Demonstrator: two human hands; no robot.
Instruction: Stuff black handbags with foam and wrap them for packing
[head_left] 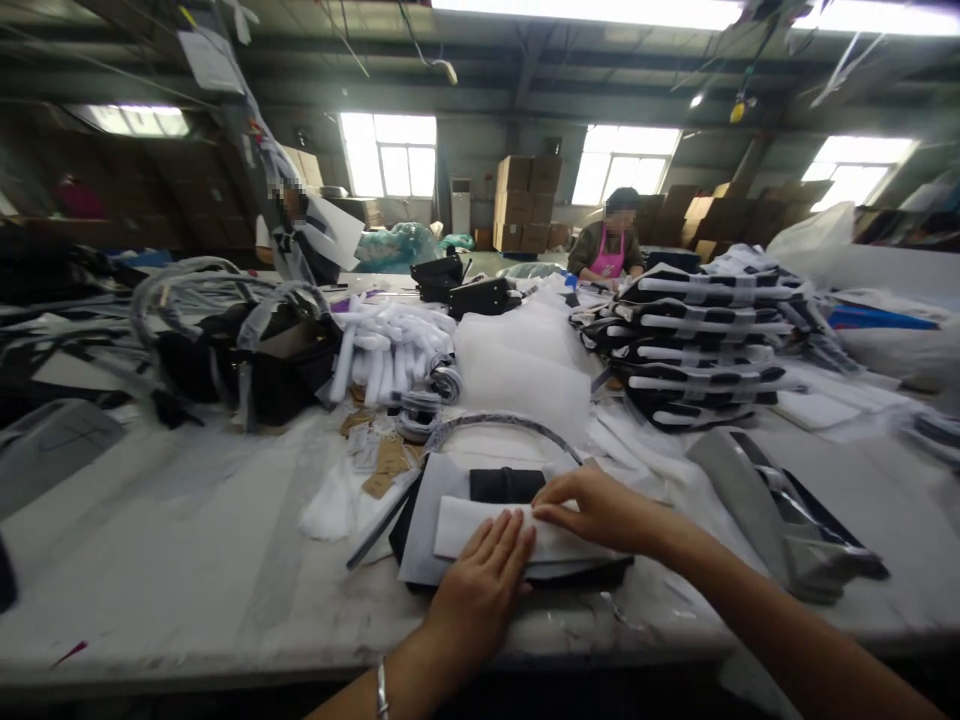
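A black handbag (pixel 615 572) lies flat in front of me, its wrapped handle (pixel 502 420) arching away from me. A pale sheet (pixel 424 520) covers much of its face, and a folded white padding sheet (pixel 459 515) lies on top. My left hand (pixel 484 575) rests flat on this padding with its fingers stretched out. At the padding's upper edge, the thumb and fingers of my right hand (pixel 581 508) are pinched together. A small black strapped piece (pixel 507 485) shows just beyond the padding.
White wrapped rolls (pixel 394 345), brown tags (pixel 388 462) and a stack of white foam sheets (pixel 525 370) lie beyond the bag. Stacked black bags (pixel 697 345) and a grey bag (pixel 780 515) stand right; black handbags (pixel 255 365) stand left. A co-worker (pixel 611 240) is across the table.
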